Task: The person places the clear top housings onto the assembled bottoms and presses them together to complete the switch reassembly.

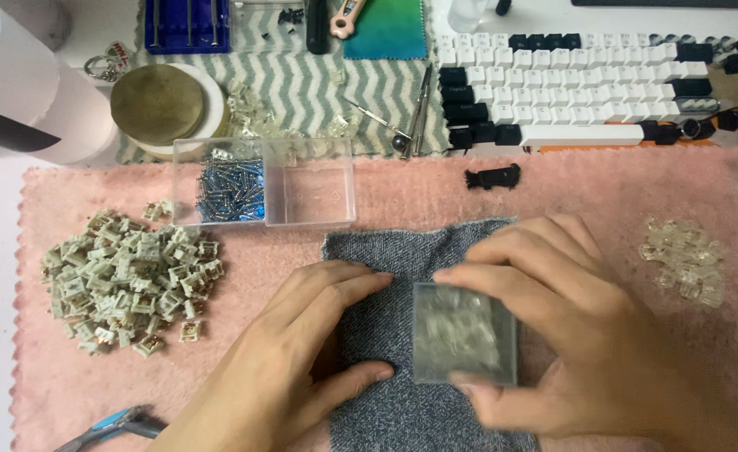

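The right hand point(570, 326) grips a small clear square box point(464, 333) on the grey cloth point(386, 335). The left hand point(302, 351) lies flat and open, holding nothing. A big pile of beige switch parts point(126, 280) waits left of it; few clear tops point(685, 259) lie right.

hobby desk, keyboard point(570, 71), switch pile point(126, 280)

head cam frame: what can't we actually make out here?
- Small clear box under the right hand: motion-blurred, contents unreadable.
- Grey cloth: middle and lower part covered by both hands; the left hand rests on it.
- Pliers: cut off by the bottom edge.
- Keyboard: right end and top cropped.
- Blue pieces in the clear two-compartment tray: too small to identify.
- Black part on the pink mat: too small.
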